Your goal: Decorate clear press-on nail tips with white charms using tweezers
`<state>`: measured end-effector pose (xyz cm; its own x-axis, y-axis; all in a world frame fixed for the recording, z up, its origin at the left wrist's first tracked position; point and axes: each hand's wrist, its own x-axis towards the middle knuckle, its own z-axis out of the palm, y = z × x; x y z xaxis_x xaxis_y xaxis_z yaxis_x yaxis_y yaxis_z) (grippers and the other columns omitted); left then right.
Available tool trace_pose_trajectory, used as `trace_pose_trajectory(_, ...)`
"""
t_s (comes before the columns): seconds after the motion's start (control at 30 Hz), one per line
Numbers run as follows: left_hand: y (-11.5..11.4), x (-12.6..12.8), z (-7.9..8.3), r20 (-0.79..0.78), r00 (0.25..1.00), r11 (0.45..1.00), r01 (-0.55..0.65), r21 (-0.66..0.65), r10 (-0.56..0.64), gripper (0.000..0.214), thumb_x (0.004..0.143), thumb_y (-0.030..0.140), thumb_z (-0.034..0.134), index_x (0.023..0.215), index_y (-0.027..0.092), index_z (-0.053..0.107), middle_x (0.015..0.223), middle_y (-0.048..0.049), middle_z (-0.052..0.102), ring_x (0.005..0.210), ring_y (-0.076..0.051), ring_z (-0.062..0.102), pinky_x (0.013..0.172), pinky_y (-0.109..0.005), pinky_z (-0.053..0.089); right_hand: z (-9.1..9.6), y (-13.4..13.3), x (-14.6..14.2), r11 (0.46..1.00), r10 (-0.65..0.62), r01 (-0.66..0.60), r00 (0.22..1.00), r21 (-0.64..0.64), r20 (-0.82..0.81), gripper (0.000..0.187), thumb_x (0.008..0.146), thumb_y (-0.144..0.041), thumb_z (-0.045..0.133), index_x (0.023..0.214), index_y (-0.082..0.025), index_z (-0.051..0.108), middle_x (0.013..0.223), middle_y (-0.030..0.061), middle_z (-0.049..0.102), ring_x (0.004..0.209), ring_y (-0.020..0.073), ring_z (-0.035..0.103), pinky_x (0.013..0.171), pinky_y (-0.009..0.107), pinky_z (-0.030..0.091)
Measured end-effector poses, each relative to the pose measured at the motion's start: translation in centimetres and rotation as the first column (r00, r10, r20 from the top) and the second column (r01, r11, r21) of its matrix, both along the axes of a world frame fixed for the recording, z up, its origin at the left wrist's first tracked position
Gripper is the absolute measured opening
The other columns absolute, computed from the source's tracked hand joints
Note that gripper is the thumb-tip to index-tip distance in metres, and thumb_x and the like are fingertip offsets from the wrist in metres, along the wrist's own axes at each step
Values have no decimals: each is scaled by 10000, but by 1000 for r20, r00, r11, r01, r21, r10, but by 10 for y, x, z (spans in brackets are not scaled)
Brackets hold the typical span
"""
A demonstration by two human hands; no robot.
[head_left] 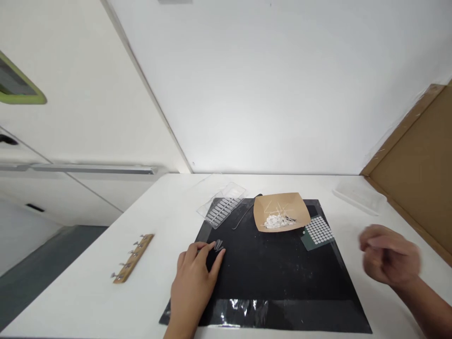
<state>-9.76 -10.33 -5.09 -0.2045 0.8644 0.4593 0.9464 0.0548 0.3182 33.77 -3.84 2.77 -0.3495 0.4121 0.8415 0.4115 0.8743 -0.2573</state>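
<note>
- Paper tray (280, 209) on the mat (275, 278), at 12 o'clock.
- Clear case (222, 205) at 11 o'clock — half on the mat.
- Wooden strip (133, 258) off the mat, 9 o'clock.

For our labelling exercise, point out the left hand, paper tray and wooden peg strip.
left hand (194, 282): head view, back of hand.
paper tray (263, 211): head view, inner wall.
wooden peg strip (133, 258): head view, middle.

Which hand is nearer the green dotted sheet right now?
Right. The right hand is just right of the green dotted sheet; the left hand rests on the black mat far to its left.
</note>
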Motion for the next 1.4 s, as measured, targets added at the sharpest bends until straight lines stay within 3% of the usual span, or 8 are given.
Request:
trace_pose_trajectory(0.13,6,1,-2,17,1000,1000,2,-3,-2,396,1032,501,539,1082,189,778,1086,-118,692,977,-317,604,917,-520,554,3,29,-61,986,146,-163,958,47,247,349,795,-29,523,1041,-275,498,710,-33,636,519,137,546,492,285,414)
trace_pose_trajectory(0.3,10,1,-4,19,998,998,54,28,-55,350,1049,454,542,1031,208,789,992,-99,693,932,-298,598,897,-484,534,-17,33,-102,966,216,-246,939,83,267,343,830,-48,477,1107,-251,480,735,-36,648,554,142,555,543,289,385)
trace_pose_trajectory(0.63,9,19,0,-302,951,997,71,26,-60,350,1093,337,436,989,183,732,845,-100,619,847,-305,553,813,-439,475,-53,35,-98,971,240,-226,933,-82,270,336,863,-59,477,1158,-218,505,730,-45,645,548,144,550,561,290,374)
trace_pose_trajectory(0.83,21,48,21,-244,942,969,245,24,-232,266,1079,288,504,900,218,687,846,-67,624,838,-268,556,748,-387,482,-59,42,-93,977,203,-181,952,-111,228,317,874,-78,501,1158,-211,541,732,-42,663,557,145,581,609,287,437)
trace_pose_trajectory(0.93,32,76,45,-163,859,874,483,-54,-485,201,1073,261,541,958,210,697,916,-59,662,870,-242,585,729,-356,509,-59,45,-91,976,206,-185,956,-118,207,331,867,-77,506,1168,-213,538,758,-35,680,573,147,601,606,279,443)
trace_pose_trajectory(1.03,46,101,66,-116,699,709,691,-141,-705,151,1059,245,585,990,217,717,927,-52,680,921,-236,610,760,-342,534,-58,47,-90,982,179,-160,963,-104,202,326,864,-85,505,1161,-216,539,773,-26,689,584,153,612,605,280,452)
trace_pose_trajectory(1.2,73,120,70,-147,381,407,882,-237,-913,147,1025,280,663,916,204,727,891,-37,687,873,-212,639,756,-331,537,-56,49,-87,988,145,-131,968,-78,207,325,863,-91,497,1158,-220,537,773,-19,698,581,159,621,597,282,467)
trace_pose_trajectory(1.4,85,118,51,-159,315,337,931,-137,-936,162,1036,284,653,936,202,750,811,-30,710,811,-195,663,737,-326,542,-53,52,-82,985,128,-101,972,-141,197,291,869,-105,496,1132,-222,543,742,-22,681,578,157,621,592,280,452)
